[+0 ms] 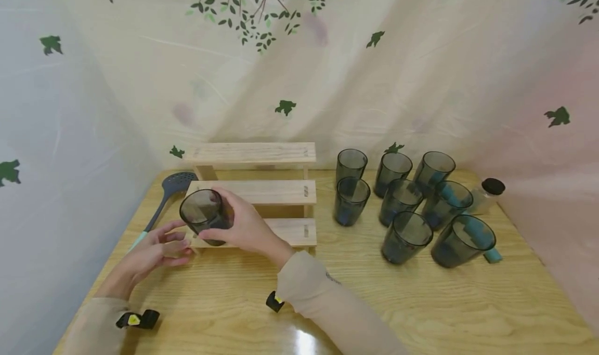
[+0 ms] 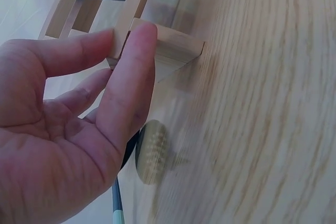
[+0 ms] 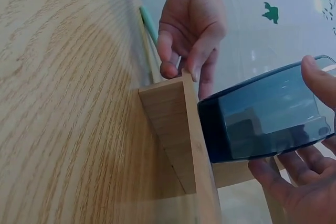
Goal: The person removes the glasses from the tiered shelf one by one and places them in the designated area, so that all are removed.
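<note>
A dark tinted drinking glass [image 1: 202, 209] is in my right hand [image 1: 248, 224], which grips its side with thumb and fingers. It is held mouth up over the left end of the lowest step of a three-tier wooden rack [image 1: 271, 192]. In the right wrist view the glass [image 3: 268, 114] leans slightly, its base close to the board; whether they touch, I cannot tell. My left hand [image 1: 154, 251] pinches the left front corner of that lowest step. In the left wrist view the rack's end [image 2: 170, 40] shows just past the left hand [image 2: 63, 135].
Several matching glasses [image 1: 404, 238] stand upright in rows right of the rack. Behind them are a jar with a black lid [image 1: 493, 186] and a teal-handled object [image 1: 492, 255]. A slotted skimmer [image 1: 178, 181] lies at the table's left edge. Leaf-patterned cloth [image 1: 327, 84] hangs behind.
</note>
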Action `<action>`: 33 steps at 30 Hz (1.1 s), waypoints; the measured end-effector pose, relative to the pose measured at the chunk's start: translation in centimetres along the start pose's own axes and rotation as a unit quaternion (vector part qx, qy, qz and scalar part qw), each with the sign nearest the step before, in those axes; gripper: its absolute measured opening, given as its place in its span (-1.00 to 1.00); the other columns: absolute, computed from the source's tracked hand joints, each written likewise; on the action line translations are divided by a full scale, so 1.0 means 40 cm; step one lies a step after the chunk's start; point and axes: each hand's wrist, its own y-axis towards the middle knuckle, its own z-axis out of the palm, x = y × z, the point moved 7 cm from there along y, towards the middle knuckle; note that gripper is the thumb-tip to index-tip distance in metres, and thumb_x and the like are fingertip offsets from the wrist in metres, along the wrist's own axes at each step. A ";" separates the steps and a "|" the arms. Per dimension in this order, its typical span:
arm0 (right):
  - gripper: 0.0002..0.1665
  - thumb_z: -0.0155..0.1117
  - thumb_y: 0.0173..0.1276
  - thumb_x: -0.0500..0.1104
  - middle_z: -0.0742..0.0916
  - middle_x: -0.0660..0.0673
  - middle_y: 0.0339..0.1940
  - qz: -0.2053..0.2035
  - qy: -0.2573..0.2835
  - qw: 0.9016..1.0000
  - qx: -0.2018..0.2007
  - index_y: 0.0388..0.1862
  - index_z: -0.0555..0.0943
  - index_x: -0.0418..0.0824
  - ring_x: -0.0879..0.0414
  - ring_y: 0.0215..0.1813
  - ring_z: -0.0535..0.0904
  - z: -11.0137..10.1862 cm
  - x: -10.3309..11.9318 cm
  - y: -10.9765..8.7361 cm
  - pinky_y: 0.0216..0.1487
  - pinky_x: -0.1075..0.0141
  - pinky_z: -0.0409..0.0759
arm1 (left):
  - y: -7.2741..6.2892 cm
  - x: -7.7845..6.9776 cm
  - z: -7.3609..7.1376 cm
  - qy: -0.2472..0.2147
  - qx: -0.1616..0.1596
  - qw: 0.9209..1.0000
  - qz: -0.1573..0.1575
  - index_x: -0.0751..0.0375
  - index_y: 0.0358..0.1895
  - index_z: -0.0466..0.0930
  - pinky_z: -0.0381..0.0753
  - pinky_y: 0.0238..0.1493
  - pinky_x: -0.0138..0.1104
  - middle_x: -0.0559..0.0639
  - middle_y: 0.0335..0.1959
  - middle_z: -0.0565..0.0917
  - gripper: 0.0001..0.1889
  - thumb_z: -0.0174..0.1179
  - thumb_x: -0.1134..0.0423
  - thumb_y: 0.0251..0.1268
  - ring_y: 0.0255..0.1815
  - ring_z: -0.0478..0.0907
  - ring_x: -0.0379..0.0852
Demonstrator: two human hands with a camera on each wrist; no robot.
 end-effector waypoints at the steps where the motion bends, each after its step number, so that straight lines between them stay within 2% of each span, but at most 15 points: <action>1: 0.07 0.63 0.17 0.00 0.54 0.06 0.35 -0.001 -0.004 1.000 -0.003 0.58 0.26 -0.08 0.29 0.30 0.44 -0.001 -0.001 0.000 0.34 0.35 0.46 | 0.002 0.001 -0.002 -0.002 0.000 1.000 -0.004 0.43 0.54 -0.14 0.74 0.02 -0.08 0.18 0.05 0.37 -0.24 0.14 0.45 0.48 -0.08 0.67 0.01; 9: 0.06 0.62 0.16 0.07 0.55 0.08 0.33 0.003 -0.028 1.000 -0.007 0.56 0.27 -0.01 0.31 0.30 0.44 -0.002 -0.001 -0.002 0.35 0.35 0.45 | 0.008 -0.007 -0.020 -0.007 0.010 1.000 -0.017 0.49 0.54 -0.18 0.75 -0.01 -0.14 0.10 -0.03 0.57 -0.16 0.21 0.48 0.41 -0.08 0.71 0.04; 21: 0.06 0.63 0.15 0.07 0.55 0.09 0.32 0.015 -0.019 1.000 -0.012 0.56 0.28 0.00 0.31 0.27 0.45 -0.004 -0.003 -0.006 0.30 0.35 0.48 | 0.009 -0.017 -0.013 0.020 -0.004 1.000 -0.022 0.51 0.56 -0.20 0.75 -0.01 -0.15 0.18 0.02 0.48 -0.14 0.21 0.49 0.41 -0.08 0.70 0.02; 25: 0.06 0.64 0.14 0.06 0.56 0.09 0.31 0.022 -0.015 0.999 -0.021 0.55 0.29 0.00 0.30 0.26 0.45 -0.008 -0.008 -0.009 0.31 0.32 0.49 | 0.014 -0.018 -0.005 0.017 0.002 1.000 -0.019 0.51 0.57 -0.20 0.75 0.00 -0.15 0.22 0.05 0.45 -0.14 0.21 0.47 0.42 -0.07 0.70 0.02; 30: 0.06 0.63 0.14 0.08 0.55 0.11 0.32 0.028 -0.010 0.999 -0.024 0.56 0.29 0.02 0.29 0.29 0.44 -0.008 -0.009 -0.015 0.34 0.24 0.49 | 0.013 -0.016 -0.008 0.010 0.008 1.000 -0.016 0.51 0.56 -0.21 0.75 0.00 -0.14 0.18 0.02 0.47 -0.14 0.21 0.48 0.42 -0.07 0.70 0.04; 33: 0.07 0.64 0.14 0.09 0.55 0.11 0.32 0.030 -0.006 0.999 -0.026 0.56 0.29 0.03 0.28 0.27 0.45 -0.007 -0.007 -0.018 0.28 0.27 0.54 | 0.006 -0.018 -0.017 0.008 0.010 1.000 -0.014 0.51 0.57 -0.18 0.75 0.01 -0.14 0.14 -0.03 0.53 -0.15 0.21 0.48 0.42 -0.08 0.70 0.04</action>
